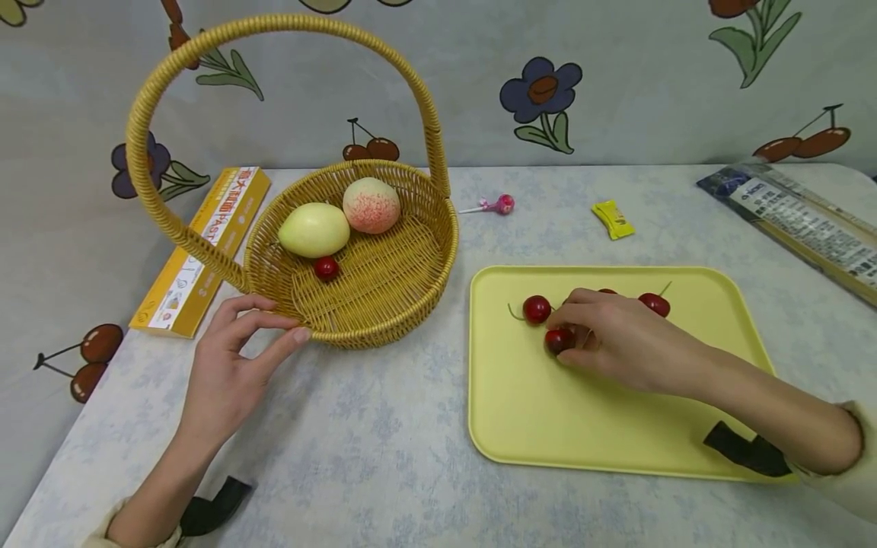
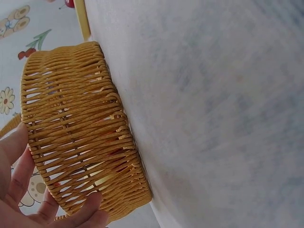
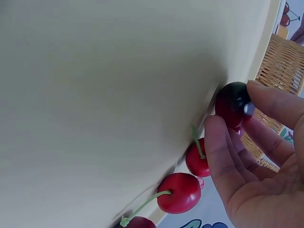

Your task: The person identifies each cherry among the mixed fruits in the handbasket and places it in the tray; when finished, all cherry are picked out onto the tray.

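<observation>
My left hand (image 1: pixel 229 365) grips the near left rim of a round wicker basket (image 1: pixel 370 335), thumb and fingers on either side of its edge. Inside the basket lie a pale yellow-green fruit (image 1: pixel 314 230), a pink-speckled peach (image 1: pixel 372 205) and one dark red cherry (image 1: pixel 326 268). Over a yellow tray (image 1: pixel 548 426), my right hand (image 1: pixel 617 339) pinches a cherry (image 3: pixel 233 102) between thumb and fingers. Beside it on the tray are a stemmed cherry (image 1: pixel 537 309), another cherry (image 1: pixel 655 304) behind the hand, and one mostly hidden by the knuckles.
A yellow pasta box (image 1: pixel 205 251) lies left of the basket, partly behind its tall handle (image 1: pixel 288 23). Beyond the tray are a pink lollipop (image 1: pixel 505 204) and a yellow-wrapped candy (image 1: pixel 613 220). A long printed packet (image 1: pixel 808 221) lies at the far right.
</observation>
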`<act>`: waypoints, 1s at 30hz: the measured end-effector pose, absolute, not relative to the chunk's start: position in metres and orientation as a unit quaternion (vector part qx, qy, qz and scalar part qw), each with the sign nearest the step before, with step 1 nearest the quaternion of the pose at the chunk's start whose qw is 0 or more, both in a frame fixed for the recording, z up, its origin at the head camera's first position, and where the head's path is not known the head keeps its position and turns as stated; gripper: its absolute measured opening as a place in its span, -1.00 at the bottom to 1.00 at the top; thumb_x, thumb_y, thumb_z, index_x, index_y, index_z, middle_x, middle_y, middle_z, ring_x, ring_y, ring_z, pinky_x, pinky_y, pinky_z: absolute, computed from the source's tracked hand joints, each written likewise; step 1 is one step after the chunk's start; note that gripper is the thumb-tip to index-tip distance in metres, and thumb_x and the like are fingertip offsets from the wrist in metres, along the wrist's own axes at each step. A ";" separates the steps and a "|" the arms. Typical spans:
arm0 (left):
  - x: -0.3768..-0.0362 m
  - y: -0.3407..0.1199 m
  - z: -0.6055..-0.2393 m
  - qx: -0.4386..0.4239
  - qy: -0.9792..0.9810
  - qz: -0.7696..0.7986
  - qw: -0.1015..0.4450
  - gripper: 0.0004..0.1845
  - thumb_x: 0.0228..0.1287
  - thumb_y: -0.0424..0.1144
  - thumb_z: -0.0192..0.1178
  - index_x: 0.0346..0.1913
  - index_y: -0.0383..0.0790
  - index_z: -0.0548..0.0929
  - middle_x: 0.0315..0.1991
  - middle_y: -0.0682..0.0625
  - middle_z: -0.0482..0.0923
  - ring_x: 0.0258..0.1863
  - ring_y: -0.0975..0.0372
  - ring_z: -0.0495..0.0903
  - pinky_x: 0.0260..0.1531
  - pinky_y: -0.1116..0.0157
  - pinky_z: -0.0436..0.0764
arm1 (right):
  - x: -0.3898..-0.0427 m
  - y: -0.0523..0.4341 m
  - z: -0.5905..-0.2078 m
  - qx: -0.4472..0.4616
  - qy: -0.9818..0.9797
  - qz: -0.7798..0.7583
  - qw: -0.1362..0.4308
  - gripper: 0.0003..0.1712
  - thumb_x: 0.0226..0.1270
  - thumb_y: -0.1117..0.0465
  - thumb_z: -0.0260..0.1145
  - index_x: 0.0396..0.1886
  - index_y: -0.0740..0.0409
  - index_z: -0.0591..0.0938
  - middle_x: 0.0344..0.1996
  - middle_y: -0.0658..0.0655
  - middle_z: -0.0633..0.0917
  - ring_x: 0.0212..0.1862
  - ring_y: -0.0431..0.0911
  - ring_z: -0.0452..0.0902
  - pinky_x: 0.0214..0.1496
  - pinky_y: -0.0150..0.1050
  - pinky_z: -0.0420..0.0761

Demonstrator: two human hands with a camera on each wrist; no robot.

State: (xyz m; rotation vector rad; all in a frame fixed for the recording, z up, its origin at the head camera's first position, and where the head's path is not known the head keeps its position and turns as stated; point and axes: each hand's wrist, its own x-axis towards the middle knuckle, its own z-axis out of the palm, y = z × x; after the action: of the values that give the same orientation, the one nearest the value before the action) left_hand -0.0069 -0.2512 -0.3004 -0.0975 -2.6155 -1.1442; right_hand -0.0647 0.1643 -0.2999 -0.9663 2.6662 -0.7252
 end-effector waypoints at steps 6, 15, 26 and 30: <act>-0.008 -0.250 -0.300 -0.037 -0.906 -0.396 0.143 -0.89 0.14 -0.41 0.43 -0.25 -0.31 0.76 -0.01 -0.06 0.47 0.03 0.31 0.36 -0.07 0.37 0.34 | -0.066 0.166 -0.299 -0.328 0.908 -0.241 0.102 -0.72 0.14 0.24 0.52 -0.11 0.01 0.73 -0.29 -0.13 0.56 -0.38 -0.26 0.43 -0.37 -0.34 0.49; -0.006 -0.251 -0.300 -0.034 -0.910 -0.389 0.143 -0.89 0.16 -0.39 0.43 -0.25 -0.29 0.76 -0.01 -0.05 0.46 0.04 0.32 0.36 -0.07 0.36 0.35 | -0.069 0.157 -0.290 -0.336 0.907 -0.243 0.077 -0.76 0.19 0.20 0.51 -0.13 0.03 0.73 -0.32 -0.12 0.58 -0.40 -0.27 0.42 -0.43 -0.35 0.47; -0.007 -0.252 -0.300 -0.032 -0.910 -0.389 0.143 -0.90 0.16 -0.40 0.43 -0.26 -0.32 0.75 -0.03 -0.07 0.46 0.02 0.33 0.36 -0.08 0.35 0.35 | -0.084 0.109 -0.272 -0.373 0.875 -0.307 0.016 -0.84 0.30 0.29 0.38 -0.12 0.13 0.71 -0.26 -0.03 0.60 -0.35 -0.27 0.52 -0.36 -0.32 0.58; -0.008 -0.252 -0.301 -0.028 -0.907 -0.395 0.140 -0.89 0.16 -0.39 0.43 -0.26 -0.31 0.76 -0.03 -0.05 0.46 0.01 0.33 0.37 -0.07 0.39 0.37 | -0.099 0.082 -0.265 -0.395 0.849 -0.351 0.004 -0.83 0.31 0.30 0.37 -0.12 0.16 0.71 -0.23 0.03 0.62 -0.27 -0.21 0.55 -0.34 -0.30 0.62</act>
State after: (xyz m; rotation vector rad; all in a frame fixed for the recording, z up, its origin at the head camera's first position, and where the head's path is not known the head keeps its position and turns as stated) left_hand -0.0076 -0.2523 -0.3007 -0.0817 -2.6209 -1.1420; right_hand -0.0985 0.0817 -0.2651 -1.2387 2.6597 -1.1002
